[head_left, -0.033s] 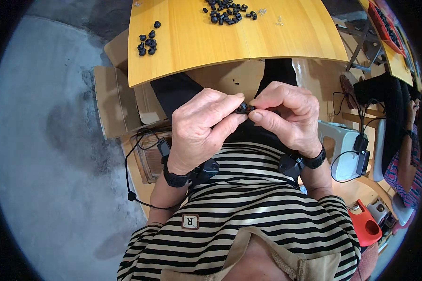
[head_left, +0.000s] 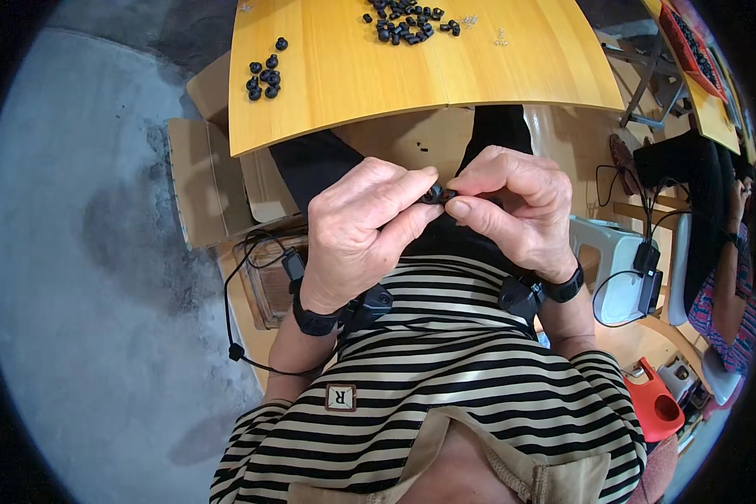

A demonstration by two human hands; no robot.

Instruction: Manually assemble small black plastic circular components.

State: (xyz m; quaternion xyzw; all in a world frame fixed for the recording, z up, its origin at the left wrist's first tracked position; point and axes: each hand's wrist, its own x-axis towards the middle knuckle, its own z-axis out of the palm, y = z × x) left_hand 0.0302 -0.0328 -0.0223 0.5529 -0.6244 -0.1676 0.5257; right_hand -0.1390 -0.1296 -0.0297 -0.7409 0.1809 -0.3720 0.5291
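Observation:
My left hand [head_left: 363,220] pinches a small round black plastic part [head_left: 433,194] between thumb and forefinger. Facing it, my right hand [head_left: 512,206] holds a smaller black piece [head_left: 450,195] in a thumb-and-forefinger pinch. The two parts meet or nearly meet in front of my lap, below the table's near edge; fingertips cover much of both. On the yellow wooden table [head_left: 336,92], several round black knob-like parts [head_left: 272,77] lie at the left. A pile of short black cylindrical pieces [head_left: 407,25] sits farther back, beside small clear or silvery bits [head_left: 470,21].
An opened cardboard box [head_left: 202,181] stands left of the table. Black cables [head_left: 229,311] run near my left wrist. To the right are a white plastic stool [head_left: 617,244], a red plastic object [head_left: 653,403] and a seated person [head_left: 731,294]. A red tray [head_left: 693,50] rests on another table.

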